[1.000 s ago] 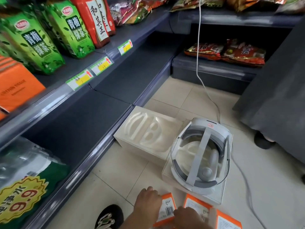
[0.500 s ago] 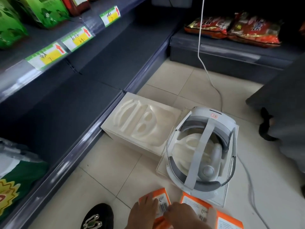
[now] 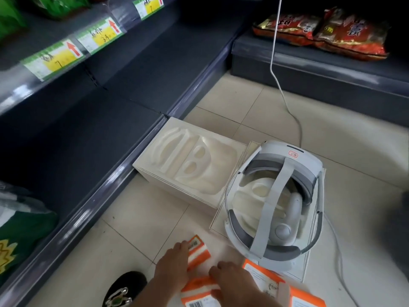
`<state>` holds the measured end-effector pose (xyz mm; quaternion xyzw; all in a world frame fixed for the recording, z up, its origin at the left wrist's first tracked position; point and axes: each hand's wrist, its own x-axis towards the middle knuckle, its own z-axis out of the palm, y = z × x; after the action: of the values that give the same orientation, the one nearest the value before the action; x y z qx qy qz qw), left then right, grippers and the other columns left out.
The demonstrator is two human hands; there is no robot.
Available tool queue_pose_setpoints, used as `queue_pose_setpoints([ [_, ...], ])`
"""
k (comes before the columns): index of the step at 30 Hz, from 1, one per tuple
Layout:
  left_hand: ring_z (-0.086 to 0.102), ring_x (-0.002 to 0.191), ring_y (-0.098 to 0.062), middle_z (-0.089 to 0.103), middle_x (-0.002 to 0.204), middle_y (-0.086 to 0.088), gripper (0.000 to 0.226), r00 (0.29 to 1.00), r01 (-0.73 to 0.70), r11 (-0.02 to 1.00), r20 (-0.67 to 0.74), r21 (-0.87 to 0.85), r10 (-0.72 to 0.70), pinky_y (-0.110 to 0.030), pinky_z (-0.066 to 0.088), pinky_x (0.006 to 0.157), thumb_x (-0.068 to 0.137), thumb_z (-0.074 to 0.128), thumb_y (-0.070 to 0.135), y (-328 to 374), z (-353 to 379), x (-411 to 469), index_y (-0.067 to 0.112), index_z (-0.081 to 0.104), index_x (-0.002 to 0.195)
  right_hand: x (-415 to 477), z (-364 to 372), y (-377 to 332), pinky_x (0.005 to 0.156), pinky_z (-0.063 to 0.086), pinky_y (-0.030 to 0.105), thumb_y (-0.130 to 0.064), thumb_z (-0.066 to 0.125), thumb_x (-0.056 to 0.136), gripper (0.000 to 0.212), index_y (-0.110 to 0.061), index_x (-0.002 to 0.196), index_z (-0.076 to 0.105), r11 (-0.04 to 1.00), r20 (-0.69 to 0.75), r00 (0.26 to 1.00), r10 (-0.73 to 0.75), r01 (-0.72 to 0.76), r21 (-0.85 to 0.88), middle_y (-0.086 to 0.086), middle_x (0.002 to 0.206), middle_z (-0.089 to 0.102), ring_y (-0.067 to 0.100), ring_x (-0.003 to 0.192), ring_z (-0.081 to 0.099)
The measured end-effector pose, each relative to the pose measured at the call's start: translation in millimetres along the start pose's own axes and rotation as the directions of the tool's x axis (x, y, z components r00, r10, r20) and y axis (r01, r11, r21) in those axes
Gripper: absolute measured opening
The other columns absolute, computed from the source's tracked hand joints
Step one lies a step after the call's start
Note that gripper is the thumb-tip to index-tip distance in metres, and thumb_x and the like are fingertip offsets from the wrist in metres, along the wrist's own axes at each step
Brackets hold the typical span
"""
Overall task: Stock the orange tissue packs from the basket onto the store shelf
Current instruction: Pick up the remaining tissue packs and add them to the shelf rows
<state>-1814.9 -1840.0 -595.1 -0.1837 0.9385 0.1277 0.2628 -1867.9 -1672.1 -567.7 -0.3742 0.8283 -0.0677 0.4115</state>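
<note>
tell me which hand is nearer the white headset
Right. The right hand sits just below and left of the white headset; the left hand is farther left, gripping an orange tissue pack.

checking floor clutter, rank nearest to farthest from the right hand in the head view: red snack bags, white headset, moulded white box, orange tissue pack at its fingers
From the right hand:
1. orange tissue pack, touching its fingers
2. white headset, just beyond on the right
3. moulded white box, further up on the left
4. red snack bags, farthest, top right
</note>
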Motion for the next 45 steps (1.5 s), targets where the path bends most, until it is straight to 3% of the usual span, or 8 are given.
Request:
queue_pose_setpoints([
  [8, 0.063, 0.080, -0.014, 0.064, 0.091, 0.000, 0.043, 0.980, 0.199, 0.777, 0.144, -0.598, -0.140, -0.025, 0.050, 0.063, 0.057, 0.065, 0.020, -23.4, -122.0, -11.0, 0.023, 0.054, 0.098, -7.8, -56.5, -43.6, 0.088, 0.042, 0.034, -0.039, 0.051, 0.089, 0.042, -0.030, 0.129, 0.044, 0.984, -0.226, 0.974, -0.007, 0.047, 0.172, 0.002, 0.123, 0.052, 0.023, 0.116, 0.052],
  [15, 0.066, 0.069, -0.009, 0.070, 0.088, 0.002, 0.034, 0.985, 0.027, 0.515, -0.066, -0.857, -0.161, -0.022, 0.051, 0.055, 0.082, 0.065, -0.001, -35.8, -231.3, -68.2, 0.030, 0.063, 0.095, -35.5, -138.4, -88.3, 0.089, 0.046, 0.023, -0.028, 0.062, 0.081, 0.023, -0.042, 0.097, 0.053, 0.807, -0.403, 0.915, -0.023, 0.255, 0.532, -0.015, 0.097, 0.060, 0.010, 0.098, 0.060],
  [22, 0.063, 0.070, -0.016, 0.067, 0.088, -0.006, 0.014, 0.940, -0.128, 0.393, -0.238, -0.911, -0.245, -0.030, 0.053, 0.056, 0.093, 0.061, 0.020, -52.2, -301.0, -129.1, 0.017, 0.060, 0.107, -74.7, -207.2, -140.2, 0.063, 0.050, 0.019, -0.023, 0.071, 0.085, 0.023, -0.018, 0.105, 0.062, 0.347, -0.441, 0.897, 0.031, 0.404, 0.846, 0.005, 0.094, 0.069, 0.011, 0.077, 0.068],
  [30, 0.064, 0.079, -0.024, 0.067, 0.098, -0.016, 0.012, 0.854, -0.244, 0.322, -0.360, -0.915, -0.375, -0.034, 0.055, 0.060, 0.093, 0.061, 0.029, -67.9, -351.4, -182.9, 0.021, 0.060, 0.102, -119.7, -271.9, -206.3, 0.056, 0.054, 0.027, -0.017, 0.071, 0.085, 0.027, 0.004, 0.100, 0.063, 0.015, -0.602, 0.782, 0.163, 0.608, 0.794, 0.016, 0.092, 0.073, 0.022, 0.075, 0.071],
  [33, 0.063, 0.088, -0.024, 0.064, 0.109, -0.012, 0.024, 0.815, -0.272, 0.284, -0.377, -0.920, -0.441, -0.032, 0.054, 0.059, 0.090, 0.064, 0.030, -75.3, -364.8, -198.4, 0.021, 0.058, 0.112, -127.3, -289.8, -237.8, 0.061, 0.055, 0.032, -0.016, 0.075, 0.082, 0.020, -0.012, 0.090, 0.057, 0.072, -0.695, 0.650, 0.307, 0.712, 0.698, 0.011, 0.088, 0.068, 0.019, 0.075, 0.067],
  [38, 0.063, 0.094, -0.024, 0.062, 0.111, -0.009, 0.019, 0.769, -0.346, 0.244, -0.423, -0.906, -0.480, -0.037, 0.057, 0.066, 0.091, 0.063, 0.032, -86.8, -385.6, -225.6, 0.025, 0.058, 0.108, -140.9, -295.5, -292.2, 0.066, 0.048, 0.022, -0.031, 0.077, 0.075, 0.030, -0.029, 0.083, 0.048, 0.466, -0.919, 0.326, 0.220, 0.793, 0.393, -0.010, 0.079, 0.060, 0.002, 0.073, 0.058],
  [41, 0.064, 0.085, -0.021, 0.065, 0.103, -0.006, 0.006, 0.760, -0.381, 0.198, -0.427, -0.903, -0.490, -0.037, 0.058, 0.064, 0.092, 0.062, 0.030, -92.1, -392.4, -236.4, 0.030, 0.057, 0.096, -137.8, -285.5, -320.9, 0.073, 0.049, 0.025, -0.043, 0.081, 0.063, 0.043, -0.032, 0.092, 0.052, 0.518, -0.929, 0.366, -0.049, 0.805, 0.289, -0.007, 0.093, 0.061, 0.008, 0.086, 0.059],
  [45, 0.064, 0.075, -0.022, 0.068, 0.097, -0.009, 0.021, 0.752, -0.412, 0.083, -0.390, -0.907, -0.531, -0.030, 0.054, 0.050, 0.095, 0.057, 0.025, -104.3, -404.4, -249.4, 0.019, 0.056, 0.115, -134.0, -276.9, -344.7, 0.087, 0.043, 0.011, -0.039, 0.076, 0.068, 0.055, -0.029, 0.117, 0.054, 0.537, -0.809, 0.498, -0.311, 0.795, 0.283, -0.013, 0.116, 0.055, -0.001, 0.105, 0.054],
])
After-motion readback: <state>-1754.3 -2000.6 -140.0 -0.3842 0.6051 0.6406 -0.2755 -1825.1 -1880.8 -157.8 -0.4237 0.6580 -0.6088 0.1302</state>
